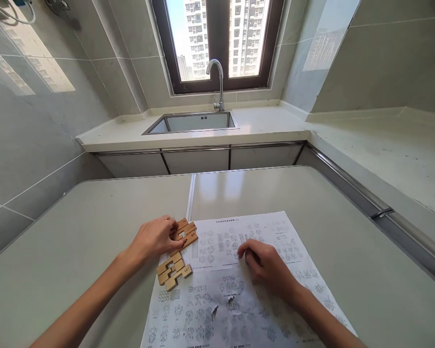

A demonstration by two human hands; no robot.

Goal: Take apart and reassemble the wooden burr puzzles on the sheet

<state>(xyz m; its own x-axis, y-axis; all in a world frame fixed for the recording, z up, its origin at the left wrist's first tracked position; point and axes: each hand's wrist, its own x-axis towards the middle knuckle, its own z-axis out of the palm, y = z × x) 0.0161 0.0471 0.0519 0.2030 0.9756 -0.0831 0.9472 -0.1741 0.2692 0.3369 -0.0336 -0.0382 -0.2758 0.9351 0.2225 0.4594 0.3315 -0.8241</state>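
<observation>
My left hand has its fingers closed on some flat wooden pieces at the upper left corner of a printed sheet. Numbers are marked on these pieces. Just below them, more notched wooden pieces lie side by side, partly over the sheet's left edge. On the right half of the sheet rests my right hand, its fingers curled and the index finger bent toward the print. Whatever may be under its curled fingers is hidden. The sheet shows rows of small diagrams and has small torn spots near its middle.
The pale table has a seam running away from me. Beyond it stand a counter with a sink, a curved faucet and a window. Another counter runs along the right, and a tiled wall is on the left.
</observation>
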